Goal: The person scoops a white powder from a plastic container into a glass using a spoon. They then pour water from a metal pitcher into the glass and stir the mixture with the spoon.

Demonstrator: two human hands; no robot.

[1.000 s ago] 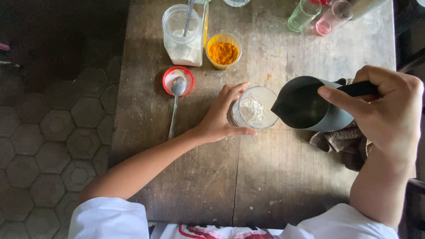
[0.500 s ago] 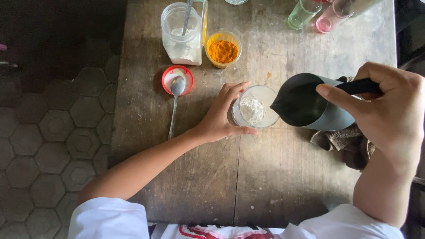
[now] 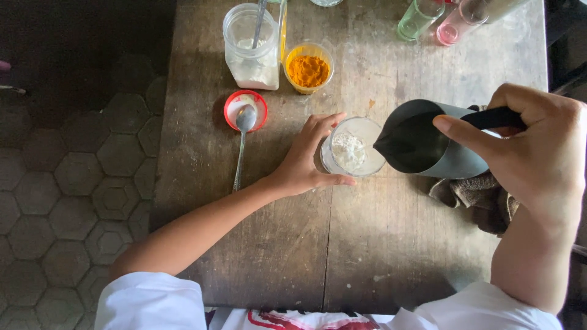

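A clear glass [image 3: 353,148] with white powder at its bottom stands on a worn wooden table [image 3: 269,256]. My left hand [image 3: 306,160] wraps around the glass from the left. My right hand [image 3: 533,146] grips the black handle of a grey metal pitcher [image 3: 428,146], which is tilted with its spout over the right rim of the glass. No liquid stream is visible.
A brown cloth [image 3: 477,198] lies under the pitcher. A spoon [image 3: 242,140] rests on a red lid [image 3: 244,110]. Behind stand a jar of white powder [image 3: 252,49], a cup of orange powder [image 3: 309,68], a green glass [image 3: 419,18] and a pink glass [image 3: 458,23].
The pitcher has shifted slightly left and tilted a little more toward the glass. My left hand has stayed on the glass.
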